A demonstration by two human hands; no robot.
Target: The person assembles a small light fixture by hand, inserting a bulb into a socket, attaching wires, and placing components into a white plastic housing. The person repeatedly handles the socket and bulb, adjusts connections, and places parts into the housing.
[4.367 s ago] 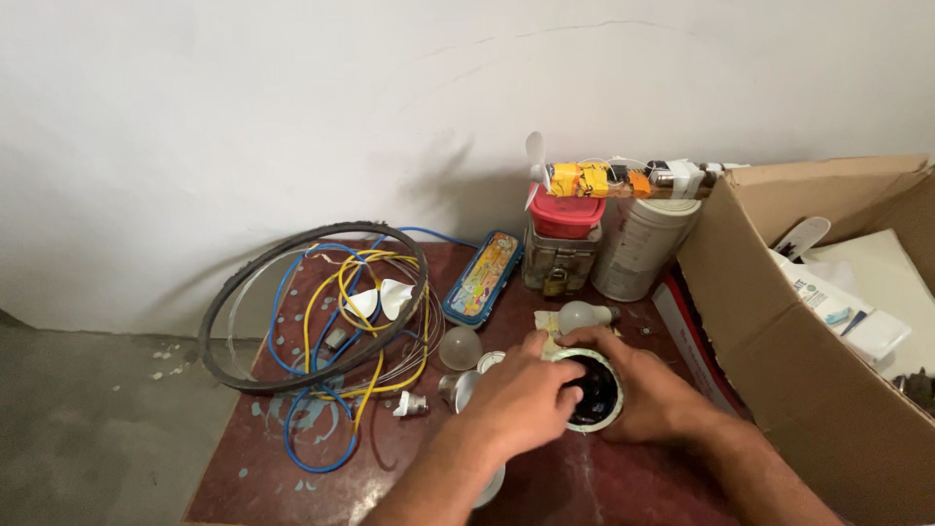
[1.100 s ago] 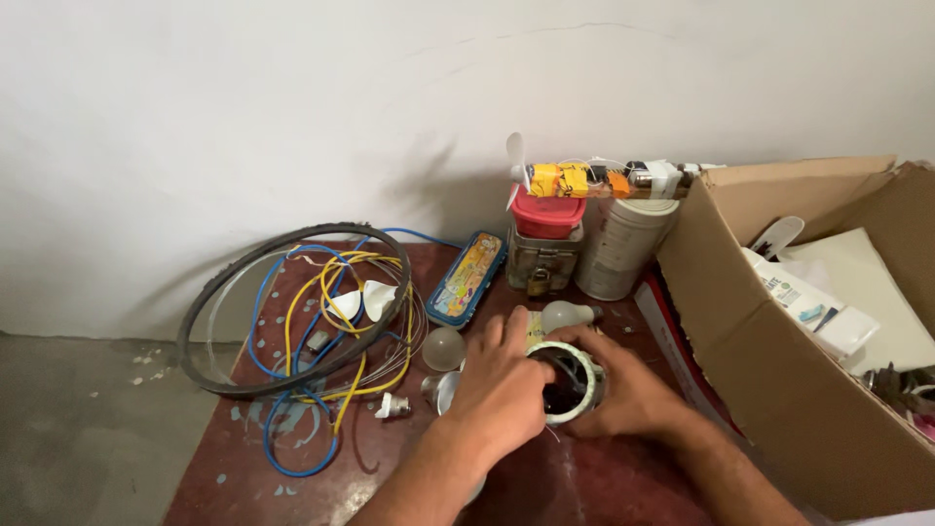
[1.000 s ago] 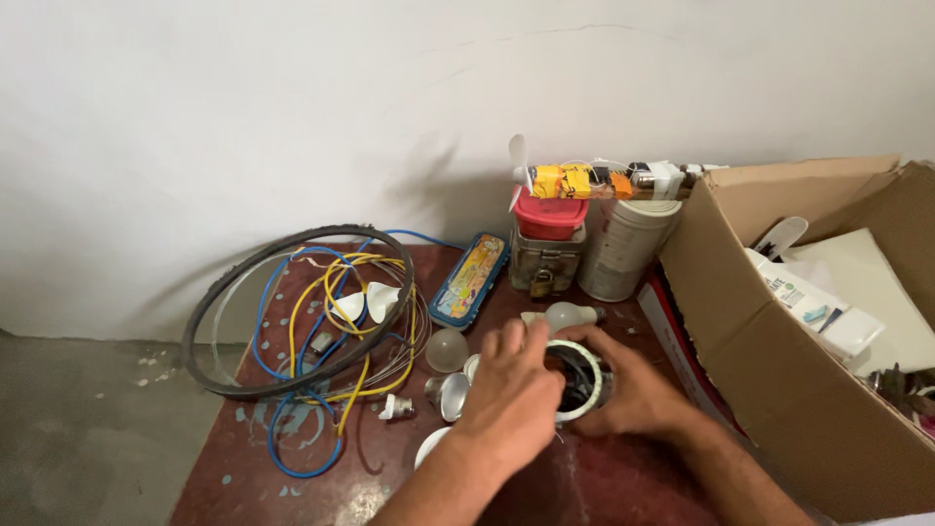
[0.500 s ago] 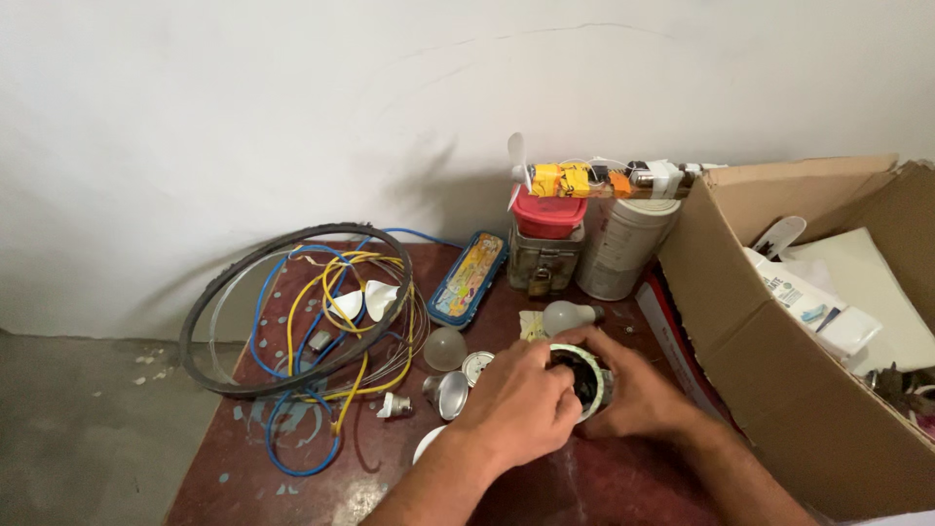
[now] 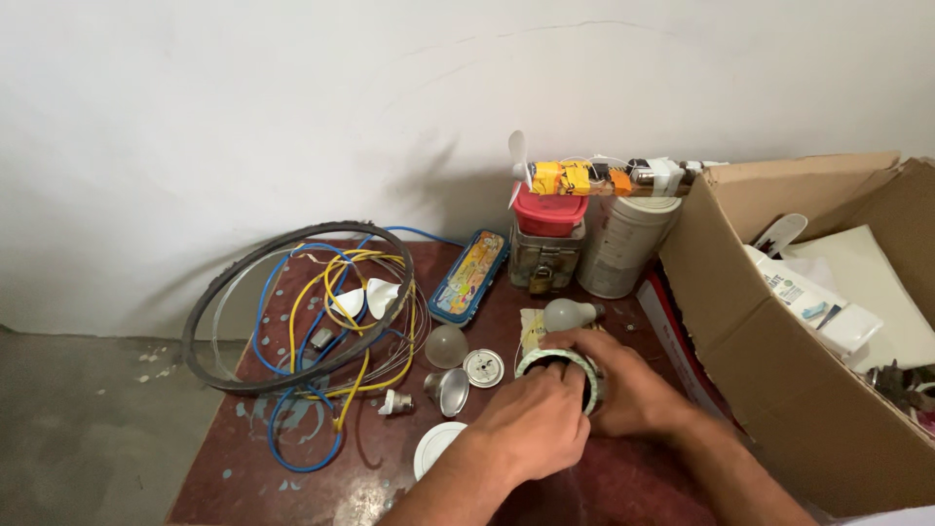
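Both hands closed on a round white lamp housing (image 5: 563,365) with a dark hollow, near the middle of the dark red table (image 5: 321,487). Left hand (image 5: 531,429) curled over the housing's near-left rim, fingers bent tight against it. Right hand (image 5: 628,390) wrapped around its right and far side, thumb laid along the top edge.

Just beyond the housing, a frosted bulb (image 5: 568,314) on its side. To the left, a small dome cover (image 5: 446,346), a round metal cap (image 5: 483,367), a silvery reflector cup (image 5: 450,391), a lamp base (image 5: 393,402) and a white disc (image 5: 434,448).

Far left, coiled blue and yellow wires (image 5: 321,341) inside a black hoop (image 5: 292,312). At the far edge, a flat pencil tin (image 5: 469,276), a red-lidded jar (image 5: 548,244) and a white tub (image 5: 623,245). On the right, an open cardboard box (image 5: 779,360).
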